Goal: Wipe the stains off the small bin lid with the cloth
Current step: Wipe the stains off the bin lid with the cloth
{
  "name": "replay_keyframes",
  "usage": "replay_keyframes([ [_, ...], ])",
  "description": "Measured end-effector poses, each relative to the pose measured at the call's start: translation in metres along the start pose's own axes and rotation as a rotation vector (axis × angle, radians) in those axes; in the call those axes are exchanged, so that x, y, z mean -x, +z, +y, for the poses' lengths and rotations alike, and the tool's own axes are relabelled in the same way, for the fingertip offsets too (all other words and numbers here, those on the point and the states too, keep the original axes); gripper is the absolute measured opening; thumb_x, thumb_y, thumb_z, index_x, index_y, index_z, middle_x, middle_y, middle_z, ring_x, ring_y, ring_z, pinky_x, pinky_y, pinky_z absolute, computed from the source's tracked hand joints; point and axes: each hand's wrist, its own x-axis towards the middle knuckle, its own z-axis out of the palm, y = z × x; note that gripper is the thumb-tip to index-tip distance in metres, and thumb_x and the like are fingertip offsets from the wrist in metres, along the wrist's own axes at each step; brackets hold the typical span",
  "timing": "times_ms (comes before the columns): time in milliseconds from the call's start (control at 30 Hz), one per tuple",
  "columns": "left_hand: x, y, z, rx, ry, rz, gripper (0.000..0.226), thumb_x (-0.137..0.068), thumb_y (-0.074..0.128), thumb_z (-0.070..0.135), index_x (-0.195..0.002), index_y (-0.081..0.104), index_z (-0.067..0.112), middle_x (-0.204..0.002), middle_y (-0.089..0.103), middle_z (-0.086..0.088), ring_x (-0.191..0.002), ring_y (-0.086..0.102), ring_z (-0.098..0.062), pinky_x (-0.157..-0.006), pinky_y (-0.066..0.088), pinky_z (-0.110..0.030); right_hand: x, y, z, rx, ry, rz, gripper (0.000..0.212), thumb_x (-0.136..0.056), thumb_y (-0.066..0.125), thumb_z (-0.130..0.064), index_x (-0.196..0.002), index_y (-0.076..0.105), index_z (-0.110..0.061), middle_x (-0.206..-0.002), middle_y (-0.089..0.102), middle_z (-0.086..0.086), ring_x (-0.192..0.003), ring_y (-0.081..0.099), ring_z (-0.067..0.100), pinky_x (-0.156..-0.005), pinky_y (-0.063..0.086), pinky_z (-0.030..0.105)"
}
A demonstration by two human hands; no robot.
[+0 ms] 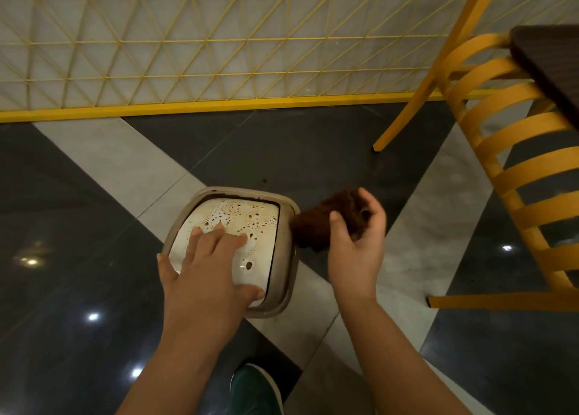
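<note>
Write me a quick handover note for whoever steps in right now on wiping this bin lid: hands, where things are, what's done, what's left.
Left hand: open, fingers flat on the white bin lid, pressing on it.
Right hand: grips the bunched brown cloth, held just right of the lid, off its surface.
The small bin sits on the tiled floor; a yellow chair stands to the right.
Done: cloth in hand, lid braced.
Left: brown stains still speckle the lid, thickest on the far half, with one spot nearer. Bring the cloth onto the lid and wipe it all.
</note>
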Motion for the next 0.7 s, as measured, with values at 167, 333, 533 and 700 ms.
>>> replay_keyframes([
  [167, 0.000, 0.001, 0.000, -0.003, 0.003, -0.001, 0.078, -0.070, 0.073, 0.045, -0.135, 0.030, 0.042, -0.151, 0.018, 0.013, -0.144, -0.002, -0.013, -0.113, -0.006, -0.056, 0.021, 0.009, 0.045, 0.145, 0.225, -0.047, 0.035, -0.092, 0.058, -0.009, -0.117, 0.057, -0.033, -0.102, 0.062, -0.016, -0.098, 0.062, 0.005, -0.082, 0.056, 0.024],
  [333, 0.000, 0.002, 0.000, -0.011, 0.003, 0.010, 0.079, -0.069, 0.074, 0.045, -0.136, 0.030, 0.042, -0.152, 0.017, 0.012, -0.144, -0.003, -0.013, -0.112, -0.007, -0.055, 0.060, -0.021, 0.063, 0.278, 0.192, -0.169, 0.038, -0.088, 0.061, -0.002, -0.106, 0.058, -0.036, -0.101, 0.064, -0.014, -0.095, 0.064, 0.006, -0.073, 0.056, 0.016],
  [533, 0.001, 0.002, 0.000, -0.011, 0.008, 0.007, 0.078, -0.070, 0.073, 0.045, -0.135, 0.030, 0.042, -0.151, 0.018, 0.013, -0.144, -0.002, -0.012, -0.112, -0.008, -0.054, 0.046, -0.018, 0.066, 0.411, 0.019, -0.173, 0.044, -0.090, 0.058, -0.003, -0.099, 0.055, -0.046, -0.112, 0.052, -0.017, -0.101, 0.054, -0.002, -0.084, 0.052, 0.014],
  [700, 0.000, 0.001, 0.002, -0.014, 0.002, -0.002, 0.080, -0.070, 0.073, 0.045, -0.136, 0.029, 0.042, -0.152, 0.017, 0.012, -0.144, -0.003, -0.014, -0.113, -0.006, -0.055, 0.062, -0.021, 0.072, 0.467, -0.017, -0.271, 0.038, -0.089, 0.063, -0.032, -0.123, 0.051, -0.046, -0.121, 0.044, -0.026, -0.109, 0.050, -0.006, -0.087, 0.053, 0.018],
])
